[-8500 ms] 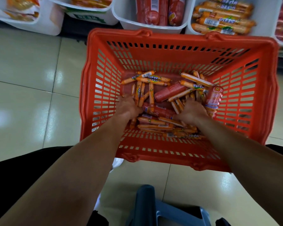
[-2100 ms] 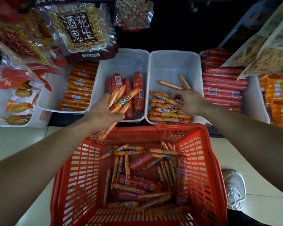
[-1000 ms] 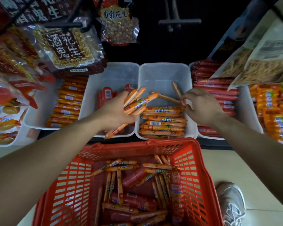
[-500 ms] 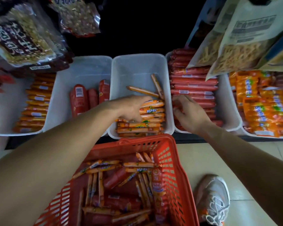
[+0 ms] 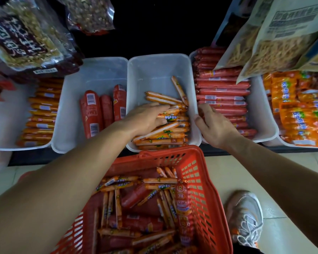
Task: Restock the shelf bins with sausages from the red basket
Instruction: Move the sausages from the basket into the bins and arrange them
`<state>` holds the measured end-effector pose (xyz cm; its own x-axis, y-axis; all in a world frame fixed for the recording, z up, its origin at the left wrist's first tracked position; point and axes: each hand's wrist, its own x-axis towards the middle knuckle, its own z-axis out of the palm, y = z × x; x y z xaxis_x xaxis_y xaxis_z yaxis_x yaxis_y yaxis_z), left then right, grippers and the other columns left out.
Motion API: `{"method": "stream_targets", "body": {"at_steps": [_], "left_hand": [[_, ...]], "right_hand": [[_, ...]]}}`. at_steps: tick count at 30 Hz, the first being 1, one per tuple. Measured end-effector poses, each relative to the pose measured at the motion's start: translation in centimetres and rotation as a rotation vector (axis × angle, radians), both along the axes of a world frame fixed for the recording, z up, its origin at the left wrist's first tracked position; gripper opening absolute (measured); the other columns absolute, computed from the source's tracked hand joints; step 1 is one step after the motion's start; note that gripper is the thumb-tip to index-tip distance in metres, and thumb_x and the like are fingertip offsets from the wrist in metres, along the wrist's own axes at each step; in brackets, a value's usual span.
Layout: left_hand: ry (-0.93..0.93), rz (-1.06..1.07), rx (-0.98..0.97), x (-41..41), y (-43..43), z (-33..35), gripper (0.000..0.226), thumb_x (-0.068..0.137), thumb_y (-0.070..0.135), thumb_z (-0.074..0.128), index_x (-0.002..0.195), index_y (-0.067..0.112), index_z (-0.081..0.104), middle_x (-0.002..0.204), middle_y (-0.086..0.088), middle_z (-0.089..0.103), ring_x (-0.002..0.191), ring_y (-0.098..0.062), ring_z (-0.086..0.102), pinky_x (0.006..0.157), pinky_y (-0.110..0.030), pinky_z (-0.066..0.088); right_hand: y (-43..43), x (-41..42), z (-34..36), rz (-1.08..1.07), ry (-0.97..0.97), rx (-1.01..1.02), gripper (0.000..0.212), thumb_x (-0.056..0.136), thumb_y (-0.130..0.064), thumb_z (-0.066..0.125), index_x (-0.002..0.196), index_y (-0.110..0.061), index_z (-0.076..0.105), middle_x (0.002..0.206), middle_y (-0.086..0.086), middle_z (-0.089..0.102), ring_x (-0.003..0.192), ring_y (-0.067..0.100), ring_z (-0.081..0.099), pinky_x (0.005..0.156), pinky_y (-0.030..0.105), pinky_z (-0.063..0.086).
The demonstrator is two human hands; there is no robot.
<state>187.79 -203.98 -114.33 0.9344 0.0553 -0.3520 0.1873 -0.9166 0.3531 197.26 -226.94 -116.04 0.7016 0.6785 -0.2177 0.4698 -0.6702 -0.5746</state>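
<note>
The left hand [image 5: 147, 119] lies palm down inside the middle bin [image 5: 155, 70], fingers spread and flat on the pile of thin orange sausages [image 5: 165, 133] stacked at the bin's near end; the grip is loose, resting on the pile rather than pinching any one sausage; a few more thin sausages lie askew farther back in the same bin, just beyond the fingertips. The right hand [image 5: 216, 126] sits at the wall between the middle bin and the bin of long red sausages [image 5: 222, 94] on its right; thumb and fingers are curled at that rim; whether the grip closes on the rim or on a sausage, I cannot tell.

The red basket [image 5: 204, 189] stands on the floor directly below the middle bin, its far rim touching or just under the bin's front edge; inside it lies a jumble of thin orange sausages [image 5: 160, 186] mixed with thick red sausages [image 5: 134, 195], all well behind both hands and under the left forearm.

To the left of the middle bin, another bin [image 5: 95, 74] holds a few thick red sausages upright at its right side; a further bin at far left [image 5: 42, 114] carries rows of orange sausages; packets of orange snacks [image 5: 299, 109] fill the far right bin. A sneaker [image 5: 246, 217] rests on the floor just beside the basket.
</note>
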Motion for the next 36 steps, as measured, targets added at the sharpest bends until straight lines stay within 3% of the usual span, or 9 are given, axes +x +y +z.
{"method": "stream_targets", "body": {"at_steps": [5,10,14,19,23,26,31,36], "left_hand": [[-0.034,0.063,-0.098,-0.3,0.8,0.9,0.056,0.096,0.029,0.062,0.148,0.038,0.043,0.150,0.001,0.049,0.132,-0.023,0.047,0.100,-0.029,0.037],[0.007,0.092,-0.116,-1.3,1.0,1.3,0.055,0.101,0.031,0.054,0.153,0.036,0.035,0.154,0.001,0.044,0.138,-0.022,0.042,0.103,-0.027,0.035],[0.135,-0.008,0.007,-2.1,0.0,1.1,0.064,0.103,0.049,0.039,0.159,0.027,0.017,0.164,0.000,0.022,0.148,-0.024,0.026,0.115,-0.033,0.026],[0.100,0.055,0.033,-1.3,-3.1,-0.1,0.082,0.097,0.059,0.044,0.159,0.023,0.006,0.166,-0.003,0.015,0.151,-0.027,0.017,0.120,-0.043,0.023],[0.017,0.007,-0.055,-0.7,-1.8,-0.2,0.065,0.097,0.045,0.057,0.154,0.032,0.029,0.159,-0.001,0.035,0.144,-0.024,0.031,0.117,-0.037,0.028],[0.021,-0.003,-0.111,-1.0,-0.3,-0.2,0.046,0.096,0.033,0.062,0.140,0.039,0.049,0.146,0.003,0.050,0.135,-0.022,0.043,0.110,-0.041,0.036],[0.046,-0.065,-0.097,-1.3,-1.2,-1.0,0.046,0.102,0.037,0.051,0.147,0.038,0.044,0.155,0.009,0.041,0.143,-0.018,0.036,0.116,-0.042,0.031],[-0.160,0.105,-0.008,-0.9,-2.8,-0.7,0.054,0.099,0.047,0.053,0.149,0.030,0.043,0.154,0.002,0.043,0.141,-0.023,0.038,0.114,-0.041,0.033]], "right_hand": [[0.0,0.2,-0.2,-0.003,0.017,-0.018,0.036,0.103,-0.044,0.035,0.124,-0.016,0.043,0.100,-0.002,0.051,0.082,0.022,0.050,0.071,0.033,0.034],[0.0,0.3,-0.3,-0.008,0.038,-0.007,0.037,0.103,-0.047,0.034,0.124,-0.017,0.042,0.099,-0.002,0.051,0.082,0.023,0.052,0.071,0.034,0.035],[0.0,0.3,-0.3,-0.001,0.044,-0.003,0.037,0.103,-0.048,0.034,0.123,-0.018,0.042,0.096,0.000,0.054,0.080,0.022,0.053,0.070,0.033,0.035],[0.1,0.2,-0.1,-0.004,0.046,-0.010,0.035,0.103,-0.047,0.034,0.123,-0.019,0.041,0.095,0.001,0.055,0.079,0.023,0.052,0.070,0.033,0.035],[0.0,0.3,-0.2,-0.002,0.053,-0.005,0.036,0.103,-0.047,0.034,0.124,-0.018,0.040,0.095,0.001,0.056,0.079,0.023,0.054,0.070,0.033,0.036],[0.0,0.4,-0.4,0.000,0.073,-0.002,0.038,0.103,-0.048,0.033,0.126,-0.018,0.040,0.091,-0.001,0.055,0.076,0.020,0.054,0.070,0.032,0.036],[0.0,0.4,-0.5,0.007,0.072,-0.001,0.039,0.103,-0.048,0.033,0.126,-0.018,0.040,0.087,-0.003,0.053,0.075,0.017,0.054,0.069,0.032,0.036],[0.0,0.4,-0.4,0.000,0.072,0.013,0.036,0.103,-0.048,0.033,0.122,-0.018,0.041,0.084,-0.005,0.053,0.075,0.020,0.053,0.069,0.032,0.034]]}}
